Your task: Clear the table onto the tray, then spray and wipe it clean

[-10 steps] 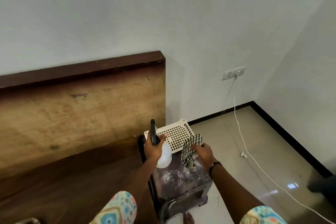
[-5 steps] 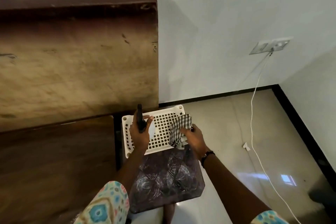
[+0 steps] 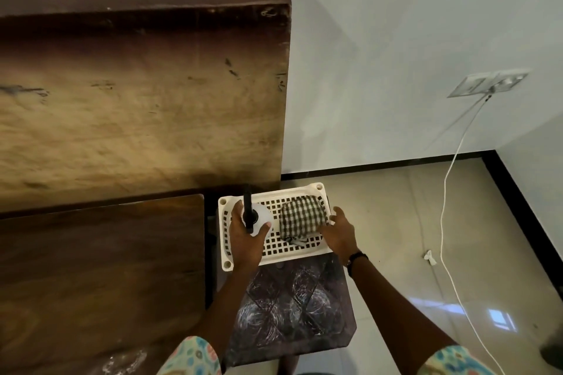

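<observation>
left grip point(image 3: 246, 240): wrapped round white spray bottle point(image 3: 259, 219) | right grip point(image 3: 339, 230): spread, empty | checked cloth point(image 3: 301, 218) in perforated tray point(image 3: 274, 250)

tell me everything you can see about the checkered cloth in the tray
The checkered cloth is a dark-and-white gingham fabric, bunched into a rounded, loosely folded lump with a crumpled end trailing toward the viewer. It lies in the right half of the white perforated tray, resting on the grid floor. The right hand is open beside it, fingers at or just off its right edge; contact is unclear. The spray bottle in the left hand sits close on its left.
</observation>
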A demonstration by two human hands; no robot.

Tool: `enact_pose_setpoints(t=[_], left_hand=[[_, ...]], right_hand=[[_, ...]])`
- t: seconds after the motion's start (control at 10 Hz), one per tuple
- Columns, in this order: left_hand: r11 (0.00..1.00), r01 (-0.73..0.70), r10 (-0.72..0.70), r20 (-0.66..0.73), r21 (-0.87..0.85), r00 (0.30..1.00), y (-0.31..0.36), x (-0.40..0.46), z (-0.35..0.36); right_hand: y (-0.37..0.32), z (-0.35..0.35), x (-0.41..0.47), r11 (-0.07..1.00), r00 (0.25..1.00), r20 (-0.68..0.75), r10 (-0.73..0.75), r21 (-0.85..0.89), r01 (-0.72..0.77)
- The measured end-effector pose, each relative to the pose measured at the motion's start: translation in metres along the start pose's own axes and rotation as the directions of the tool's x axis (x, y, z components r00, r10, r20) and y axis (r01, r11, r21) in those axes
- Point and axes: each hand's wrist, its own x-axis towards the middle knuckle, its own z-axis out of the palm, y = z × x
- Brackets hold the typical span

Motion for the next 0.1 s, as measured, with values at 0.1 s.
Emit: enact_pose_setpoints(t=[0.1], left_hand=[[0.999, 0.042, -0.043, 0.016, 0.034, 0.999, -0.0027, -0.0088, -0.0106]], right_hand=[[0.0060, -0.0018, -0.0154, 0.997, 0.998, -0.062, -0.022, -0.073, 0.017]])
